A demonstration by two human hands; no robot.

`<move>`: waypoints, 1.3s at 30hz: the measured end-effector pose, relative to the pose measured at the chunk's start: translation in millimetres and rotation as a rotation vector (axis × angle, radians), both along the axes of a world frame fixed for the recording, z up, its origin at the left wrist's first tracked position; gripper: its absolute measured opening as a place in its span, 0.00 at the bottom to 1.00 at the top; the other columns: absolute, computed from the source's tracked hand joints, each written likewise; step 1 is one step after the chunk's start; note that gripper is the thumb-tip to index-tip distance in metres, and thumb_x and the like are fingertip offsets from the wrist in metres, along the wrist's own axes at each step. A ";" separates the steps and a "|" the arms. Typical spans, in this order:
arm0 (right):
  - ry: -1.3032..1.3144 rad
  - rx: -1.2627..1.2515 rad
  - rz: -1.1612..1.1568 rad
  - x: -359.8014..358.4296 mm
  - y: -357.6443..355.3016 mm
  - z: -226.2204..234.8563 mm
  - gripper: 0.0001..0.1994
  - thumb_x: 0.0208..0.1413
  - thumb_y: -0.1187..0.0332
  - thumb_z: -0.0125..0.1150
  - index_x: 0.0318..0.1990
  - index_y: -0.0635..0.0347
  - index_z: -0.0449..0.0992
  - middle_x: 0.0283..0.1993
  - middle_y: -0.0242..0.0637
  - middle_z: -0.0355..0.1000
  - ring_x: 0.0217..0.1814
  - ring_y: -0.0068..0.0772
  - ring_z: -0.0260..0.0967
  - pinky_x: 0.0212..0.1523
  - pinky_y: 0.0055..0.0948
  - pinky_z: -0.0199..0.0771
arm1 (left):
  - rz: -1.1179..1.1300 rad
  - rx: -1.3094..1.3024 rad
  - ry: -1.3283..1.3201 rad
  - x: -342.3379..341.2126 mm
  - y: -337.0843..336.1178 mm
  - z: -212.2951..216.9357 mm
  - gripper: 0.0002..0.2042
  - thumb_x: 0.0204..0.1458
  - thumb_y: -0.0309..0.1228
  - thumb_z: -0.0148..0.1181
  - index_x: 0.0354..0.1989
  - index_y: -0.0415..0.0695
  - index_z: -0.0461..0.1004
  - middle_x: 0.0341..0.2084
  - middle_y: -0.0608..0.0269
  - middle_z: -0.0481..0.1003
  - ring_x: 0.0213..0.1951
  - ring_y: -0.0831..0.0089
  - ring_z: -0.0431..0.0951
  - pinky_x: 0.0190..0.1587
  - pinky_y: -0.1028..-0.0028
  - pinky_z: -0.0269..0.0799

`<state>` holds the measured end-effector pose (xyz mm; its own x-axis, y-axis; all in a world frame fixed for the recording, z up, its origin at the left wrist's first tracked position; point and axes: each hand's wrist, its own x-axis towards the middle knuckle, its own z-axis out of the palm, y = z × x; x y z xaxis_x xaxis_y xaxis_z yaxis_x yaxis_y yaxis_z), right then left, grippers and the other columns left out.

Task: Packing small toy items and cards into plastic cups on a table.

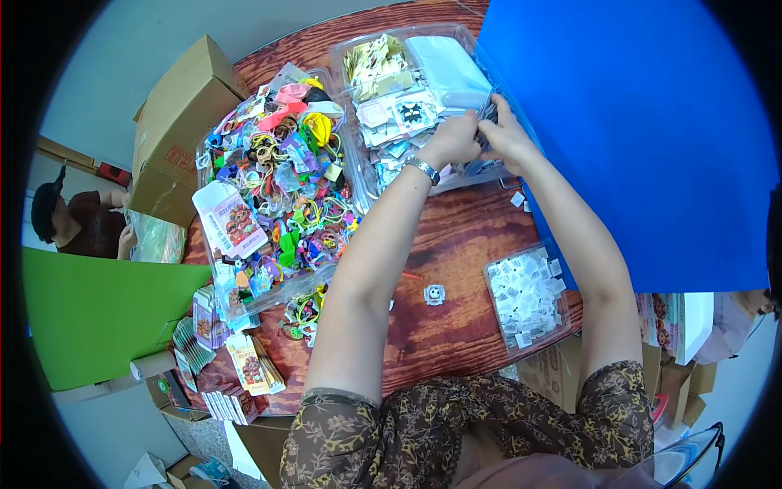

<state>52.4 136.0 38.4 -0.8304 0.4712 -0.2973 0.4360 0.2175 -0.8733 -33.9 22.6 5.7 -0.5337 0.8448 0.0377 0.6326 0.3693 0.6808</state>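
Both my hands reach over the right side of a clear compartment tray (pixel 352 155) on the wooden table. My left hand (pixel 454 140), with a metal-banded watch (pixel 423 169) at its wrist, is closed with its fingers curled. What it pinches, if anything, is hidden. Touching close beside it, my right hand (pixel 509 137) bends its thumb and fingers round thin greyish flat pieces (pixel 487 112) at the tray's edge; their kind is unclear. Around them in the tray lie printed cards (pixel 414 112), a stack of whitish plastic sleeves (pixel 446 69) and cream paper slips (pixel 376 63).
To the left, another clear tray overflows with colourful hair ties and trinkets (pixel 281 175). Small boxes (pixel 252 365) stand at the near left. A bin of white tags (pixel 525 297) sits near right, with a small black-and-white piece (pixel 434 294) nearby. A blue panel (pixel 635 147) borders the right.
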 end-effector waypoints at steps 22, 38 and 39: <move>0.111 0.782 0.811 150.1 -142.7 -54.0 0.33 0.59 0.63 0.56 0.72 0.49 0.54 0.76 0.60 0.44 0.65 0.71 0.63 0.64 0.64 0.60 | 0.524 1.215 -1.076 245.0 -122.6 -123.2 0.32 0.58 0.26 0.61 0.67 0.41 0.51 0.59 0.50 0.67 0.56 0.60 0.73 0.53 0.62 0.74; -0.062 0.982 0.792 142.2 -105.7 -94.3 0.35 0.55 0.67 0.60 0.70 0.24 0.58 0.80 0.44 0.39 0.59 0.78 0.67 0.55 0.57 0.76 | 0.522 0.307 -0.868 189.4 -143.0 -114.3 0.15 0.49 0.27 0.67 0.45 0.36 0.77 0.36 0.57 0.82 0.37 0.66 0.82 0.40 0.65 0.76; -0.008 1.026 0.786 145.5 -108.2 -92.5 0.37 0.55 0.68 0.62 0.70 0.20 0.57 0.81 0.43 0.37 0.58 0.80 0.67 0.54 0.56 0.77 | 0.559 0.304 -0.735 191.0 -145.6 -111.6 0.15 0.50 0.28 0.65 0.46 0.36 0.76 0.35 0.53 0.82 0.36 0.61 0.83 0.39 0.63 0.77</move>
